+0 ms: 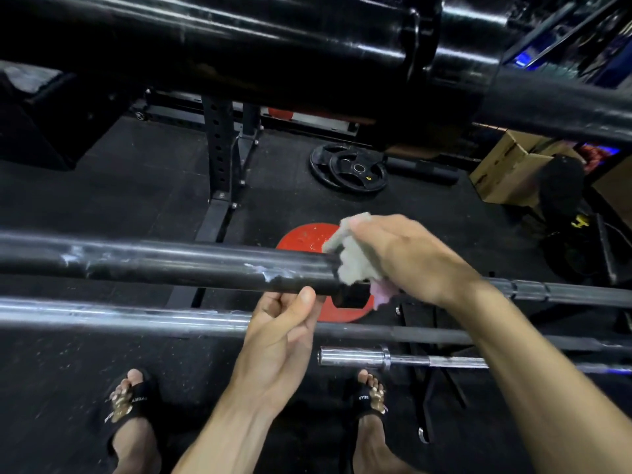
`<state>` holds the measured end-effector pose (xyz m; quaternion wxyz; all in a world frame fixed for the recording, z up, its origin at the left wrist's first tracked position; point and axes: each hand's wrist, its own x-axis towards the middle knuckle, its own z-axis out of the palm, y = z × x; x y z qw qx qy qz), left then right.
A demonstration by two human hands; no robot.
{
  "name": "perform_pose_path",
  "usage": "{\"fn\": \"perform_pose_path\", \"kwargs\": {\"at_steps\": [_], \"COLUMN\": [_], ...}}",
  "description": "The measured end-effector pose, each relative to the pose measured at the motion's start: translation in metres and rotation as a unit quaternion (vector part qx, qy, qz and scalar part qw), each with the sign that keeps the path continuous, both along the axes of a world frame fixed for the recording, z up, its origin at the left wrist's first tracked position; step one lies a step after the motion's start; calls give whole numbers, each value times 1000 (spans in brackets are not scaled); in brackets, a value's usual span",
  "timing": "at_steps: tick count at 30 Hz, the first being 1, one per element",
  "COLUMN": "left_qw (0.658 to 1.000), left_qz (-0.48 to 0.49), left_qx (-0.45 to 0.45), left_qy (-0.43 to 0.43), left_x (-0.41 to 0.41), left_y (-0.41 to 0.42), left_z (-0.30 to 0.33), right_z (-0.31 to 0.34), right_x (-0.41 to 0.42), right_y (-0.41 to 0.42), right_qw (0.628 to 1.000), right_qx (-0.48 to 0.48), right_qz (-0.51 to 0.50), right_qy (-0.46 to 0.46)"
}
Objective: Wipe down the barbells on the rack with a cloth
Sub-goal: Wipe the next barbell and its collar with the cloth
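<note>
A dark barbell [178,265] with white scuff marks runs left to right across the middle of the view. My right hand [407,258] grips a grey-and-pink cloth [352,265] and holds it against the bar at the inner end of its thick sleeve. My left hand [284,323] is just below the same bar, thumb up near its underside, fingers loosely curled and holding nothing. A shinier barbell [119,316] lies parallel just below, and a third, thick black one [239,46] crosses the top of the view.
A short chrome bar [355,356] sits low on the right. On the black rubber floor lie a red plate [304,237] and black weight plates [349,172]. A perforated rack upright [219,155] stands behind. Cardboard boxes [506,172] are at right. My sandalled feet are below.
</note>
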<state>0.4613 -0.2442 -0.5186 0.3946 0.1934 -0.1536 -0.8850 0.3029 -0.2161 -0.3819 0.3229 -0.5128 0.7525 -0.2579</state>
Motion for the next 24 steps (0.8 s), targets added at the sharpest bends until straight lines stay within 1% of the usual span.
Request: {"fn": "perform_pose_path", "kwargs": {"at_steps": [1,3,5,6,7,8,9,10,11,12,13,14,15,16,18,19,20,21,22,23,24], "left_qw": [1000,1000,999,998,997,996,996,995,995,995,996,996,996,996,995,994,994,994,994,993,994], "left_qz": [-2,10,31,39,46,51,56,59,59,56,53,50,46,45,57,63,65,67,68,68,65], "left_qx": [-3,-11,5,14,20,20,24,26,29,27,24,20,15,11,8,6,2,5,11,19,24], "left_qy": [15,0,-42,-55,-63,-66,-71,-74,-76,-72,-66,-66,-71,-76,-86,-87,-87,-88,-90,-91,-90], "left_x": [-1,-4,-10,-12,-13,-15,-16,-18,-18,-18,-17,-16,-15,-15,-16,-16,-17,-18,-17,-17,-17], "left_y": [2,6,8,8,7,7,6,6,6,5,3,2,3,3,4,5,6,6,6,6,6], "left_z": [1,4,9,9,10,11,11,10,10,9,8,6,6,6,10,11,13,14,13,13,13], "right_z": [-1,-3,-3,-5,-9,-17,-26,-33,-37,-35,-29,-24,-20,-15,-15,-19,-26,-32,-37,-39,-41], "right_x": [-7,-14,-11,-3,8,20,29,33,33,31,27,21,14,10,12,16,20,28,34,39,41], "right_y": [5,18,29,35,40,45,47,46,41,33,23,12,1,-6,-6,2,15,30,41,48,50], "right_qw": [999,991,983,984,991,990,973,957,951,961,976,990,993,994,992,988,978,956,934,922,918], "right_qx": [-33,-83,-114,-120,-119,-96,-67,-68,-74,-79,-66,-27,2,19,16,-14,-64,-97,-104,-110,-118], "right_qz": [-35,-109,-137,-125,-64,20,84,102,93,61,33,19,25,33,40,44,46,58,71,73,71], "right_qy": [-20,-11,-50,-50,1,99,204,262,285,257,205,140,114,106,118,144,195,271,334,365,371]}}
